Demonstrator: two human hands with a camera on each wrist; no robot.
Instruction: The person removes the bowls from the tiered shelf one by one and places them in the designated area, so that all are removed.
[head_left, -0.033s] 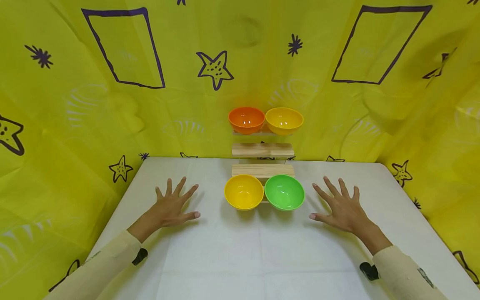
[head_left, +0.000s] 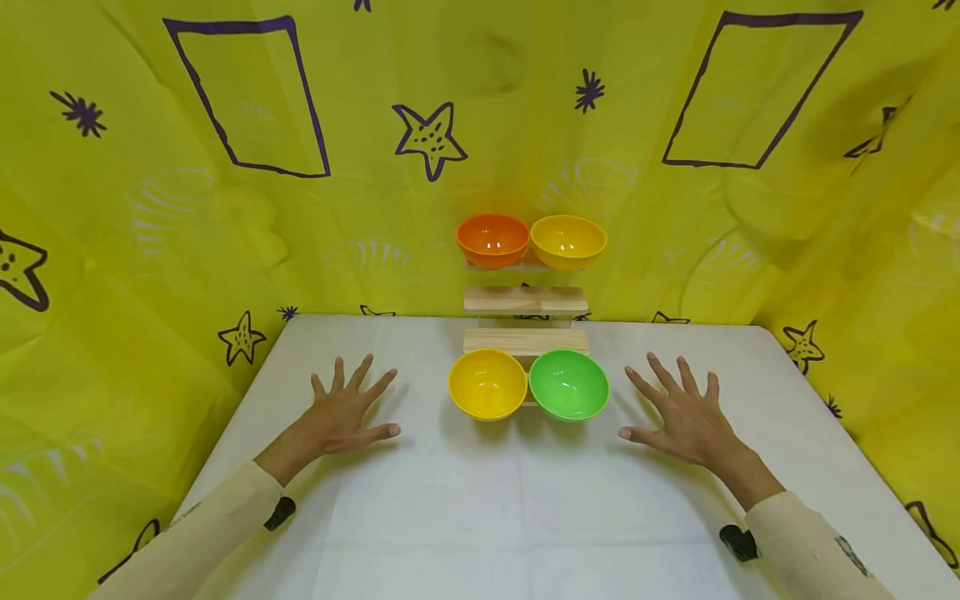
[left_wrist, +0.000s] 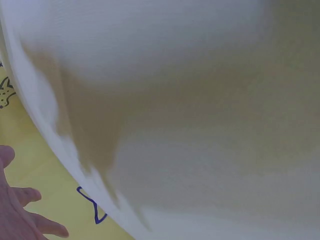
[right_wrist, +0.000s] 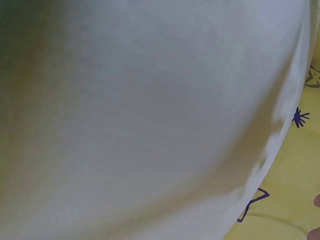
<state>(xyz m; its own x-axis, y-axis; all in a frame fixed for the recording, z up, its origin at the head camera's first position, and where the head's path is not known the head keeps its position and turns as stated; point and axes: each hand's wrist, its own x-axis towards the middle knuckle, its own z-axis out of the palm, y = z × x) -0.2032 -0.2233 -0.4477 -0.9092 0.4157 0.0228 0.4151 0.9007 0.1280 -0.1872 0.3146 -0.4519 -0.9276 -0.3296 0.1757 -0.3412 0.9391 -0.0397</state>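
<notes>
In the head view, my left hand (head_left: 335,417) is held over the white table with its fingers spread and nothing in it. To its right is a yellow bowl (head_left: 488,385), the nearest thing to it. My right hand (head_left: 686,421) mirrors it on the other side, fingers spread and holding nothing, with a green bowl (head_left: 569,385) to its left. Both bowls sit side by side at the foot of a stepped wooden stand (head_left: 525,342). An orange bowl (head_left: 492,242) and a second yellow bowl (head_left: 568,242) rest side by side on its top level.
A white-covered table (head_left: 450,500) spreads beneath both hands. Behind it and along both sides hangs a yellow curtain (head_left: 360,200) printed with starfish and shells. The wrist views show mostly the tabletop (left_wrist: 200,175) with hand shadows, and some fingers at the frame edges.
</notes>
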